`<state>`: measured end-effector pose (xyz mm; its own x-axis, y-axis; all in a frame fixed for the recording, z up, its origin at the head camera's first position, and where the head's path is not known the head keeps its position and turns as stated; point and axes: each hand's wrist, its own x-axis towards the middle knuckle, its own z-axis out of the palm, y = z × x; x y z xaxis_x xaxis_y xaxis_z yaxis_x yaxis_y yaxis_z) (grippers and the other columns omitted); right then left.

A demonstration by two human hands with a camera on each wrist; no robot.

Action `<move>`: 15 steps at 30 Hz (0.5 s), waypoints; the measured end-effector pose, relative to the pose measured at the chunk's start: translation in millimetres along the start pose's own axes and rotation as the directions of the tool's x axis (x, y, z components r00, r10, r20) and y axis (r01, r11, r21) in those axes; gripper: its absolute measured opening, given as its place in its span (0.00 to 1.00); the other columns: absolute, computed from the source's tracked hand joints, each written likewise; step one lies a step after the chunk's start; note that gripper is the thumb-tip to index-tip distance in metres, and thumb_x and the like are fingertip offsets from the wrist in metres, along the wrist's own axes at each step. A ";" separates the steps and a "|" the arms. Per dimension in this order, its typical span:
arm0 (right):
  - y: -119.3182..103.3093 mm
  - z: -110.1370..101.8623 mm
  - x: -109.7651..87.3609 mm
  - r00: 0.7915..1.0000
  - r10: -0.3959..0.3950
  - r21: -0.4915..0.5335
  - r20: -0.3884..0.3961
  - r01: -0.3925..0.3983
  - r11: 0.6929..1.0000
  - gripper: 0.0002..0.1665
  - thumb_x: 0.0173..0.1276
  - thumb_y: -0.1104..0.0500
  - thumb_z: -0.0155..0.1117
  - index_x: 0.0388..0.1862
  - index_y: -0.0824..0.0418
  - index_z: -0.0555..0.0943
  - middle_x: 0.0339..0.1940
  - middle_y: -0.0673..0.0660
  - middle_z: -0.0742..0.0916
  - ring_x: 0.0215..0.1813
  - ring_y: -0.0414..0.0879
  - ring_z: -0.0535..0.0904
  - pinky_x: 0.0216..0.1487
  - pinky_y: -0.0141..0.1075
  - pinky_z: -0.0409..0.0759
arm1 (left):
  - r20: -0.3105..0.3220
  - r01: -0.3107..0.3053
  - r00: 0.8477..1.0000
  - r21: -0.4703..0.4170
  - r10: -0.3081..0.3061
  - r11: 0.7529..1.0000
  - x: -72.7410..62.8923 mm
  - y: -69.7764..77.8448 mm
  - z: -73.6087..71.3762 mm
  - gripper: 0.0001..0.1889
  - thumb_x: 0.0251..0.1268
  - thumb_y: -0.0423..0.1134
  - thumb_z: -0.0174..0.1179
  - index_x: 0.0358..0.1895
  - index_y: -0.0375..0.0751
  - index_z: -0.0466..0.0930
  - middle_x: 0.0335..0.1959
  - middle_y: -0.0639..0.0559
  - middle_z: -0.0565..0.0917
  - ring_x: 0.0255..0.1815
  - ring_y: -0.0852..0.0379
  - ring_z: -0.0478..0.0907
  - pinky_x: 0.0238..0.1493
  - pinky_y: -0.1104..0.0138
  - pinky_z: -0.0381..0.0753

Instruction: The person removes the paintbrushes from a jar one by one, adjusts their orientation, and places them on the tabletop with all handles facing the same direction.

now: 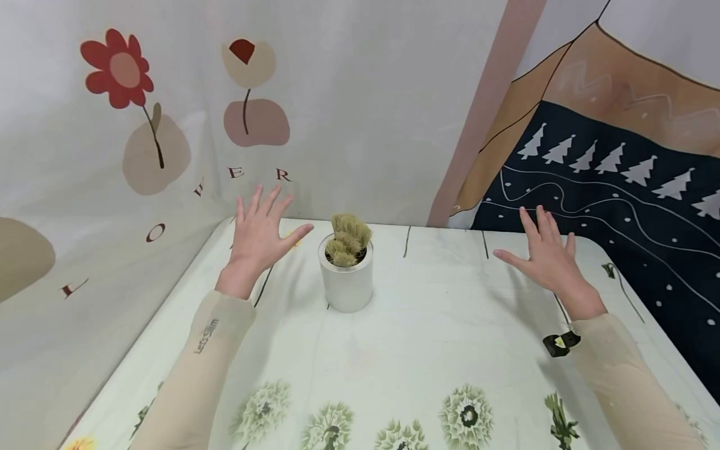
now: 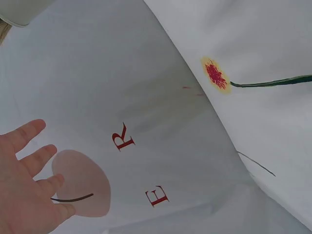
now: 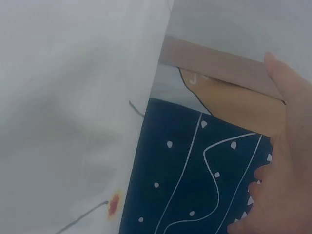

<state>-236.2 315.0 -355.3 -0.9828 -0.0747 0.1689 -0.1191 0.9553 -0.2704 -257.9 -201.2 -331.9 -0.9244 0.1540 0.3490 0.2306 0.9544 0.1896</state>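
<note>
Plant (image 1: 349, 240) in pale olive-tan, bristly and in several clumps, set inside a white cylindrical pot (image 1: 347, 289). Upright on the white tabletop (image 1: 410, 337), toward the far edge and left of centre, between both raised hands and apart from each.

Left hand (image 1: 255, 236) just to the left of the pot, open, fingers spread and pointing toward the far side, thumb stretched out to the right in the direction of the plant. Right hand (image 1: 550, 258) well apart from the pot, over the far right part of the tabletop, likewise open and holding nothing, thumb out to the left. Long beige sleeves on both arms: left sleeve (image 1: 182, 381) with small dark lettering, right sleeve (image 1: 632, 375) with a small black device (image 1: 558, 344) beside the cuff.

Behind the far edge, a pale cloth backdrop (image 1: 360, 94) printed with a red flower (image 1: 115, 69), a tulip shape (image 1: 243, 51) and scattered dark red letters (image 1: 283, 175). To the right, a dusty-pink band (image 1: 478, 125), then a dark blue panel (image 1: 568, 200) with white trees (image 1: 623, 172) and wavy lines. Along the near side of the tabletop, printed dandelion-like flowers (image 1: 465, 414) in a loose row.
</note>
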 end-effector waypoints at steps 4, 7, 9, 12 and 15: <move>-0.8 3.3 -0.7 1.000 -0.006 0.018 -0.002 0.006 1.000 0.65 0.65 0.28 0.59 0.83 0.56 0.35 0.82 0.70 0.39 0.82 0.68 0.33 0.70 0.78 0.33 | -0.011 -0.014 1.000 -0.011 0.014 1.000 -3.7 1.7 -0.2 0.41 0.66 0.69 0.52 0.75 0.48 0.63 0.81 0.45 0.55 0.83 0.41 0.42 0.80 0.39 0.32; -1.3 5.2 -1.3 1.000 -0.010 0.021 -0.012 0.010 1.000 0.64 0.66 0.31 0.60 0.83 0.58 0.36 0.82 0.71 0.43 0.82 0.69 0.37 0.71 0.77 0.36 | -0.015 -0.024 1.000 -0.022 0.024 0.999 -5.8 3.0 0.3 0.40 0.67 0.69 0.52 0.74 0.47 0.65 0.81 0.45 0.57 0.83 0.41 0.44 0.81 0.39 0.35; -1.8 6.5 -1.2 1.000 -0.017 0.025 -0.020 0.018 1.000 0.63 0.66 0.33 0.61 0.83 0.59 0.37 0.82 0.71 0.45 0.81 0.70 0.40 0.72 0.76 0.39 | -0.017 -0.027 1.000 -0.040 0.026 0.999 -7.3 3.7 0.8 0.40 0.67 0.69 0.52 0.73 0.47 0.66 0.80 0.45 0.57 0.83 0.42 0.45 0.81 0.40 0.36; -2.8 8.6 -0.7 0.999 -0.032 0.039 -0.027 0.033 0.999 0.62 0.67 0.36 0.63 0.83 0.60 0.39 0.82 0.72 0.48 0.81 0.70 0.43 0.73 0.75 0.43 | -0.018 -0.030 0.999 -0.063 0.029 0.998 -10.4 4.3 1.2 0.39 0.67 0.68 0.53 0.73 0.46 0.67 0.81 0.46 0.57 0.83 0.43 0.44 0.82 0.42 0.36; -3.7 11.0 -0.4 0.999 -0.044 0.060 -0.029 0.046 0.997 0.60 0.68 0.39 0.64 0.83 0.61 0.40 0.81 0.72 0.51 0.81 0.69 0.45 0.74 0.72 0.46 | -0.025 -0.037 0.999 -0.081 0.035 0.996 -13.6 4.6 1.8 0.38 0.67 0.66 0.55 0.73 0.46 0.68 0.80 0.45 0.58 0.83 0.42 0.46 0.82 0.44 0.37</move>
<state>-236.9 308.3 -364.8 -0.9721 -0.1084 0.2081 -0.1721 0.9322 -0.3183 -244.8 -198.4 -337.4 -0.9079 0.1810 0.3781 0.2886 0.9241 0.2506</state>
